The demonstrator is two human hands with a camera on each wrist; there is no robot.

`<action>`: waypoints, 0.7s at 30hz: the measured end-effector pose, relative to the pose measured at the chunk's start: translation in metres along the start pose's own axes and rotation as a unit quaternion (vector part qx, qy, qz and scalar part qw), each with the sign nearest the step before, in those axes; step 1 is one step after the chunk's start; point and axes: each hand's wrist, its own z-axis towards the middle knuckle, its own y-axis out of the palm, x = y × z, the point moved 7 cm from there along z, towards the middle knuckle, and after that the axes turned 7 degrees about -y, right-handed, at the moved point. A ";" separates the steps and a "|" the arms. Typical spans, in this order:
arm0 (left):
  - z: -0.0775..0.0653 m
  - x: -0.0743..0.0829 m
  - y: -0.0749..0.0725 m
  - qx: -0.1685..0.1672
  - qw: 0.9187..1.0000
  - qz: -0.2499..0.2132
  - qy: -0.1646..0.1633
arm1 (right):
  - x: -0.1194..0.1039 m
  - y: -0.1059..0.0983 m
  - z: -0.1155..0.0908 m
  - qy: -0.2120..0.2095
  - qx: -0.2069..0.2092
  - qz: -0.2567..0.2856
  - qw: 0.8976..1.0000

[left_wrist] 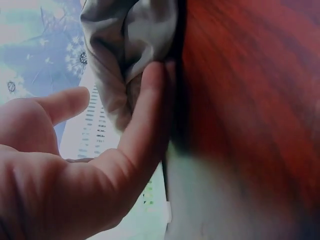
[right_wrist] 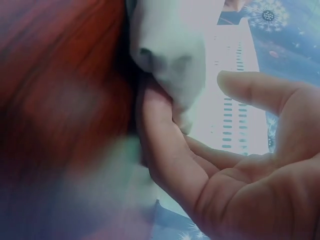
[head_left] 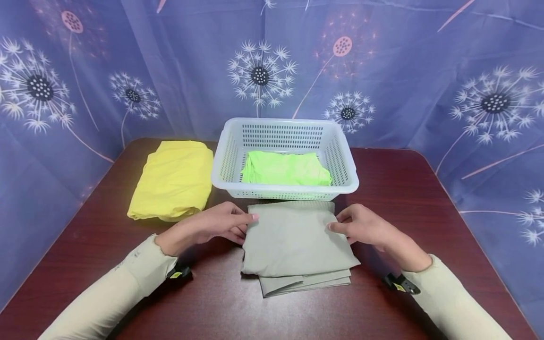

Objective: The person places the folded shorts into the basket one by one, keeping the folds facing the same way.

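Dark red table [head_left: 212, 307] under everything. Grey cloth [head_left: 297, 241] nearest you, lower layers jutting out; uneven lift could unfold them. Your left grip [head_left: 223, 222], right grip [head_left: 367, 226]: fingers under cloth sides, thumbs clear, unpinched; cloth could slide off. Just beyond, basket [head_left: 276, 188] rim might snag far edge.
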 end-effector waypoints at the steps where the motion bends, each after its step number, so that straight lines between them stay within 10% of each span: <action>1: 0.000 0.000 0.001 -0.001 1.000 0.000 0.000 | 0.001 0.001 0.001 0.002 -0.003 0.008 1.000; 12: -0.006 0.004 0.008 0.031 0.999 0.003 0.008 | 0.012 0.005 0.010 0.029 -0.022 0.142 0.989; 21: -0.001 0.002 0.006 0.049 0.998 -0.024 0.008 | 0.012 0.016 0.010 0.012 -0.084 0.266 0.960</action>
